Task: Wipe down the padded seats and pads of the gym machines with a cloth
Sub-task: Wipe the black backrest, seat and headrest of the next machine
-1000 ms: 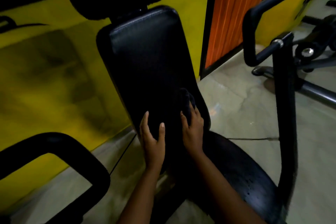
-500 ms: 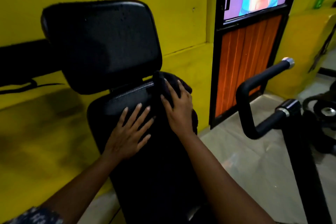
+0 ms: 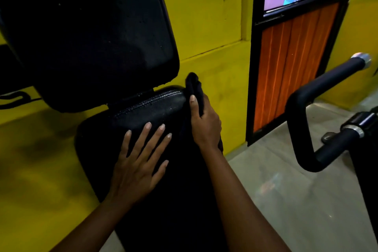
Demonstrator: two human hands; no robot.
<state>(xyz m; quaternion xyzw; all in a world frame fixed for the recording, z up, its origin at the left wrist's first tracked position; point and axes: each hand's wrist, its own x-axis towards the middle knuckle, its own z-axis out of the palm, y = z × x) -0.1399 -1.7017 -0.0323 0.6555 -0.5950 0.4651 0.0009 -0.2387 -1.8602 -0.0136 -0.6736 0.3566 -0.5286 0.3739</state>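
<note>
Cloth [image 3: 194,86], black and bunched, sits at the upper right corner of the machine's black back pad [image 3: 155,104]. The person's right hand [image 3: 205,122] grips it, fingers curled round it. The left hand [image 3: 137,168] rests flat on the pad, fingers [image 3: 157,135] spread. A head pad [image 3: 92,37] sits above, with a yellow wall [image 3: 204,16] behind.

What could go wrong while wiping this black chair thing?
The black cloth is bunched in the right hand at the right edge of the back pad, so it might slide off the side and skip the middle. The bare left hand presses flat on the pad and could leave smudges. The headrest pad above shows small specks, which may get missed.
</note>
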